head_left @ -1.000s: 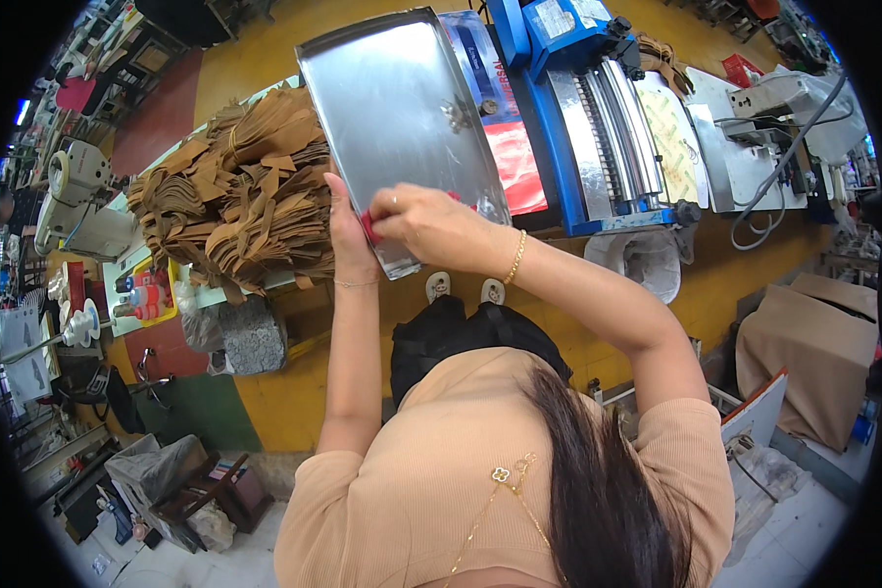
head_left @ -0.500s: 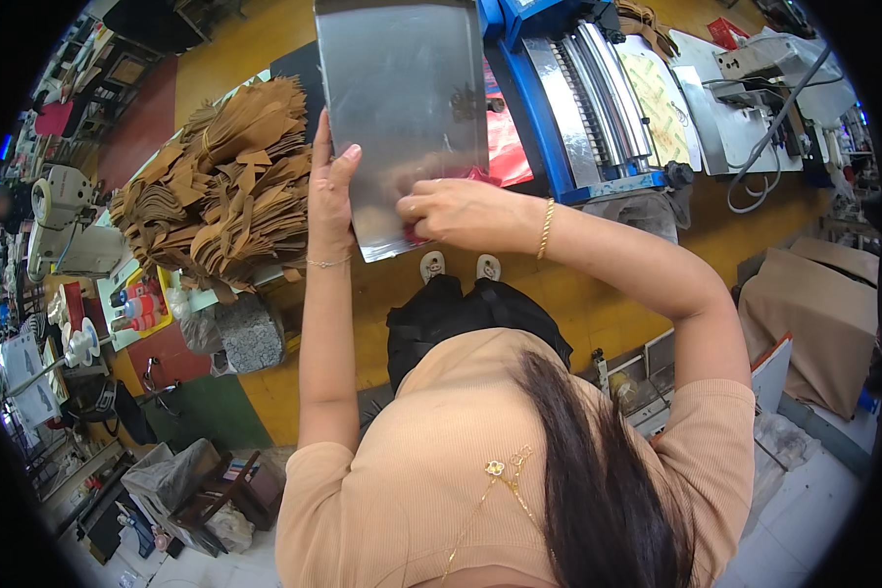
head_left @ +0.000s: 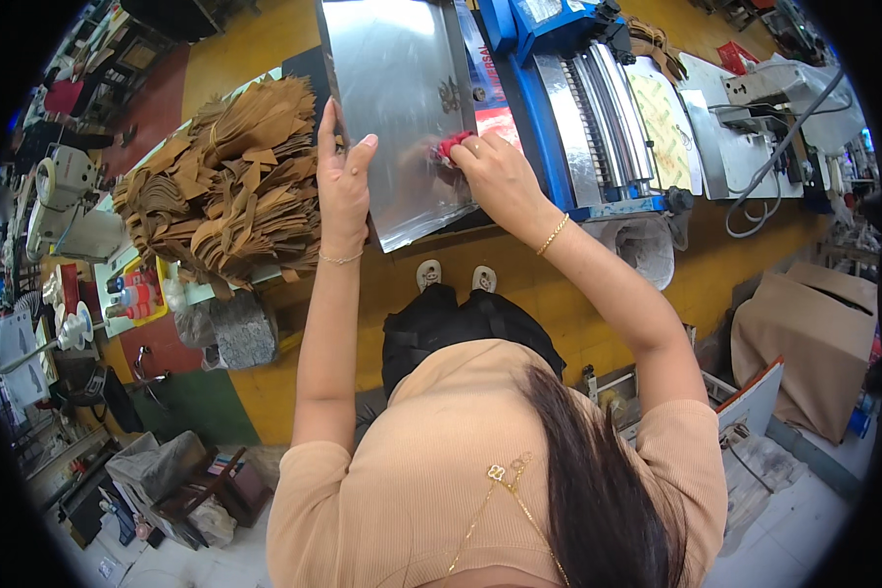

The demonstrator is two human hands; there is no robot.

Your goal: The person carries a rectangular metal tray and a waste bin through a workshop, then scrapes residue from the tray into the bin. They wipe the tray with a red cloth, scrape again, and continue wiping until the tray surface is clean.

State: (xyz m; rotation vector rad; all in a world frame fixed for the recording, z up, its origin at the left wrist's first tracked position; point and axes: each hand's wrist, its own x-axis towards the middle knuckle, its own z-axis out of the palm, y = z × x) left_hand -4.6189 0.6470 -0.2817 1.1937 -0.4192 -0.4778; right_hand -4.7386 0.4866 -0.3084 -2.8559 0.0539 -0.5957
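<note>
A shiny metal tray (head_left: 392, 83) with low raised sides is tilted up in front of me, its far end cut off by the picture's top. My left hand (head_left: 345, 191) grips its left side, with the thumb on the inner face and some fingers hidden behind. Pinched in my right hand (head_left: 503, 181) is a crumpled red cloth (head_left: 454, 145), which rests against the tray near its right side. Most of the cloth is covered by my fingers.
Brown cut pieces (head_left: 225, 186) are heaped on the table at left. To the right stands a blue machine (head_left: 549, 127) with metal rollers (head_left: 608, 113). A yellow bin (head_left: 157, 289) of bottles and a sewing machine (head_left: 64, 211) are farther left.
My right hand has slid the red cloth up and to the right across the tray. The tray has tilted, so its right side wall shows more. My left hand keeps its hold.
</note>
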